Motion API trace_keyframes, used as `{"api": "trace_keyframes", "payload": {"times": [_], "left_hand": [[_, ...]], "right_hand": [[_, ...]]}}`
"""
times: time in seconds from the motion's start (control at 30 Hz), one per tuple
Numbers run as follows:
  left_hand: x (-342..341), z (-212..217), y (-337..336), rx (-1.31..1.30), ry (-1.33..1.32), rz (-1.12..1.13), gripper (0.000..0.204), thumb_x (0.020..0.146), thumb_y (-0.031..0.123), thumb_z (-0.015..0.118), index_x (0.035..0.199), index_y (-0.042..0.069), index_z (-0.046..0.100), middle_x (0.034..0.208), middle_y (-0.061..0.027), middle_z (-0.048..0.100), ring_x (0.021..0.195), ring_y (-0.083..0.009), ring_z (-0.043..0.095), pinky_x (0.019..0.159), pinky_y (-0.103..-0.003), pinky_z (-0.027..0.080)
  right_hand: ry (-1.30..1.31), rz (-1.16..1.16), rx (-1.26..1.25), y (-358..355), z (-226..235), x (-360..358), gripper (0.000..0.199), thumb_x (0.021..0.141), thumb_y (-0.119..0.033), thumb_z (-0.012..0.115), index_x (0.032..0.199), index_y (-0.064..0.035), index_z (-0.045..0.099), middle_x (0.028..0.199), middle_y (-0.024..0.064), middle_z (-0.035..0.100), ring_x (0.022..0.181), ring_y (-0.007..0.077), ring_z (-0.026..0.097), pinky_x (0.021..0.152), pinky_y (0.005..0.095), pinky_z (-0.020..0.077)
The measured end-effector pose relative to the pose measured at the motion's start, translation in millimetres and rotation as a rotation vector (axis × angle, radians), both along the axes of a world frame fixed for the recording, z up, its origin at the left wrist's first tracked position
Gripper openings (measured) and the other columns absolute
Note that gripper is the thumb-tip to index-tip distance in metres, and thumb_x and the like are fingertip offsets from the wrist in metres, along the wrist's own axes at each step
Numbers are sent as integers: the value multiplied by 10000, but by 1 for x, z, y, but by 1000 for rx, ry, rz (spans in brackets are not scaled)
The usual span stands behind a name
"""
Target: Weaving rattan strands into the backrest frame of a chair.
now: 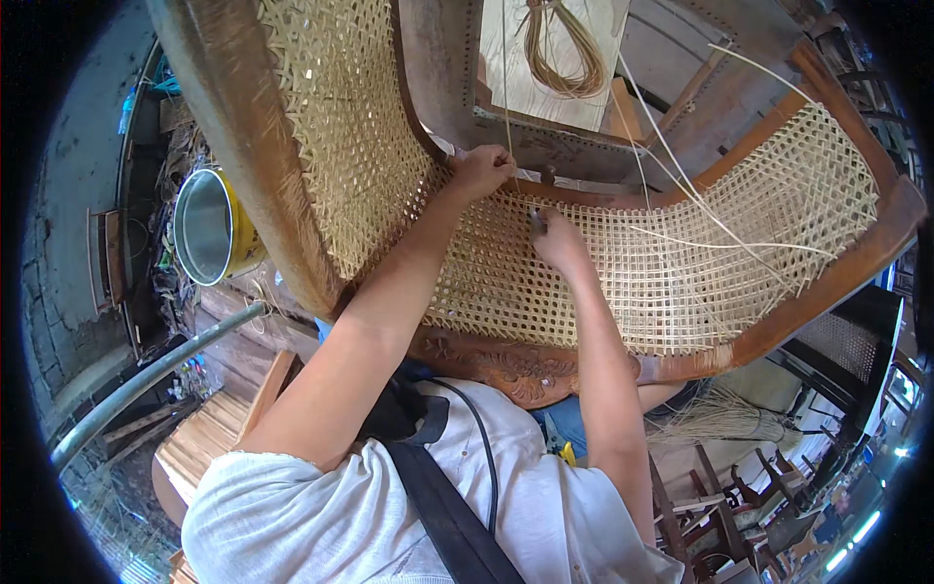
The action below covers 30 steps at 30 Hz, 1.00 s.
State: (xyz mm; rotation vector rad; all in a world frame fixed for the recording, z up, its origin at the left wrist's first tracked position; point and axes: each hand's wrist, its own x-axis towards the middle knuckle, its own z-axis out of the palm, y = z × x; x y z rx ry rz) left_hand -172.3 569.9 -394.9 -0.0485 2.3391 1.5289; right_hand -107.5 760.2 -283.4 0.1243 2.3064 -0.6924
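Observation:
A curved wooden chair frame (769,336) lies across my lap, filled with woven cane webbing (623,282). My left hand (482,173) is closed at the far rim of the webbing, near the inner corner of the frame. Its fingers pinch a thin cane strand (507,92) that runs upward, away from me. Over the middle of the webbing, my right hand (561,243) is closed round a small dark tool (537,222); its kind is hidden by the fingers. Several loose cane strands (715,214) trail over the right part, where the weave looks more open.
A coil of cane (564,49) hangs or lies beyond the frame. To the left stand a yellow bucket (222,229) and a slanting metal pipe (161,380). A carved wooden rail (516,375) borders the webbing close to me. Wooden chair parts (730,506) crowd the lower right.

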Motion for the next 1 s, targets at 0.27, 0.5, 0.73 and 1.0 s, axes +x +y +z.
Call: {"api": "trace_keyframes", "payload": {"times": [0.27,0.5,0.73,1.0], "left_hand": [[-4,4,11,-81,74,-47,205,800,206,706,881,18,696,829,-156,699,780,-287,687,716,-393,527],[-1,4,12,-119,129,-110,231,800,270,678,897,60,698,865,-160,694,828,-335,677,734,-431,527],[-1,11,13,-183,97,-185,223,792,256,660,908,68,689,896,-165,688,869,-343,667,756,-455,519],[-3,3,15,-200,45,-206,201,787,227,646,912,76,690,906,-156,693,888,-342,668,781,-450,526]], "right_hand": [[-151,130,119,-11,-14,-44,343,814,-73,654,1118,86,644,1089,301,657,1010,381,669,895,422,530],[-3,91,87,-21,-20,-28,308,807,-155,664,1049,34,692,1006,292,666,968,394,670,844,449,533],[-176,210,179,-21,-9,-42,473,800,-80,645,1269,-27,610,1143,273,646,1014,370,669,873,442,535],[-330,443,154,-31,-20,-85,554,824,-114,658,1362,-176,542,653,132,612,548,222,565,529,357,489]]}}
